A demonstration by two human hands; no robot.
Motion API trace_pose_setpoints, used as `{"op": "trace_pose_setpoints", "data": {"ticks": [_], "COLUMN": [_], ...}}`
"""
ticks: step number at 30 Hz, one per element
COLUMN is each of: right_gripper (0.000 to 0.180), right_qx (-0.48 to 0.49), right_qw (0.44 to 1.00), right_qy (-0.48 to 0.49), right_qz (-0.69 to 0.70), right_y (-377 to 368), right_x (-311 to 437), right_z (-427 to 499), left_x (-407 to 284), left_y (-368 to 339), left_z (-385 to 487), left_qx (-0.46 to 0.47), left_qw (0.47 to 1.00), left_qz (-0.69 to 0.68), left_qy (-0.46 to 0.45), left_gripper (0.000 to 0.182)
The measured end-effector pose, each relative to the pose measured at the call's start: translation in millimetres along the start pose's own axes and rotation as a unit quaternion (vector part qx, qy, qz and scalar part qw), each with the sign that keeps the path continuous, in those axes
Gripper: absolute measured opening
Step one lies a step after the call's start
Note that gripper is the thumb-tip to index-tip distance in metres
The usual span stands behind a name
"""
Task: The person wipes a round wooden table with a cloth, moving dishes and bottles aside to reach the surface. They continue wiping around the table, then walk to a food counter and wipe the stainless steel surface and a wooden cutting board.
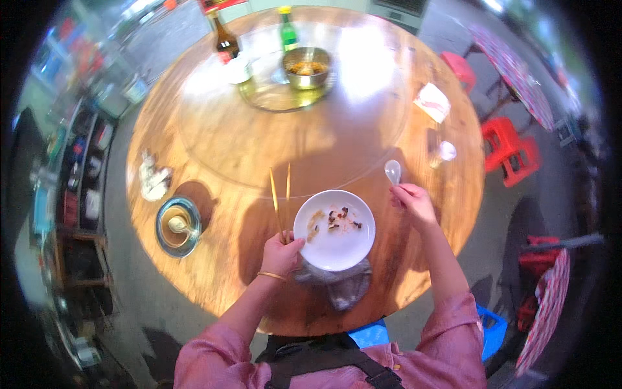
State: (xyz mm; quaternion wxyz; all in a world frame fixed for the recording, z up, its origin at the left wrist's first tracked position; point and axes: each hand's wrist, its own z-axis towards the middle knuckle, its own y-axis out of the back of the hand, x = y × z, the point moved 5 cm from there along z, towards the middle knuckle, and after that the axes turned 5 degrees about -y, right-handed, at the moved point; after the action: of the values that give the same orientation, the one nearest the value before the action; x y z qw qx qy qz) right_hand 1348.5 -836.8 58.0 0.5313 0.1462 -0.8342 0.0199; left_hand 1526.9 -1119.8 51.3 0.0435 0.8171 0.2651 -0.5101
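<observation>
My left hand [283,254] grips the rim of a round white plate [335,250] together with a pair of wooden chopsticks [275,199] that point away from me. Small dark and reddish food scraps [342,219] and a brownish smear lie on the plate. A grey cloth [347,287] shows under the plate's near edge. To the right, my right hand [413,202] holds a pale spoon [392,171] by its handle, bowl end away from me. At the table's left stands a bowl with a blue-grey rim [163,238], with a spoon in it.
The round wooden table [218,287] bears a glass turntable [204,146] with a metal pot [307,80], a green bottle [288,36] and a brown bottle [226,41]. Crumpled tissue [153,180] lies left; a napkin [432,103] and a small glass [443,154] are right. Red stools [510,150] stand beyond.
</observation>
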Motion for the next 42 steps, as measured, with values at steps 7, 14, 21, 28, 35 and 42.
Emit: {"op": "trace_pose_setpoints", "data": {"ticks": [7, 14, 21, 28, 35, 42], "right_gripper": [0.022, 0.023, 0.028, 0.032, 0.028, 0.021], "right_qx": [0.122, 0.169, 0.272, 0.387, 0.249, 0.220], "right_qw": [0.991, 0.985, 0.962, 0.908, 0.957, 0.962], "right_qy": [0.005, -0.021, 0.015, -0.016, -0.082, -0.052], "right_qz": [-0.053, 0.010, 0.021, 0.160, 0.125, 0.154], "right_y": [-138, -259, -365, -430, -438, -465], "right_x": [-12, -13, 27, 52, 18, -17], "right_z": [-47, -103, -145, -178, -187, -204], "left_x": [-55, -85, -68, -51, -77, -61], "left_y": [167, 319, 372, 378, 367, 341], "left_z": [-73, -75, -21, -10, -60, -86], "left_qx": [-0.216, -0.309, -0.287, -0.263, -0.275, -0.178], "left_qw": [0.976, 0.948, 0.954, 0.962, 0.951, 0.968], "left_qz": [0.028, 0.052, -0.018, 0.051, 0.022, -0.156], "left_qy": [0.013, -0.048, -0.089, -0.051, -0.140, -0.081], "left_gripper": [0.007, 0.004, 0.008, 0.019, 0.030, 0.019]}}
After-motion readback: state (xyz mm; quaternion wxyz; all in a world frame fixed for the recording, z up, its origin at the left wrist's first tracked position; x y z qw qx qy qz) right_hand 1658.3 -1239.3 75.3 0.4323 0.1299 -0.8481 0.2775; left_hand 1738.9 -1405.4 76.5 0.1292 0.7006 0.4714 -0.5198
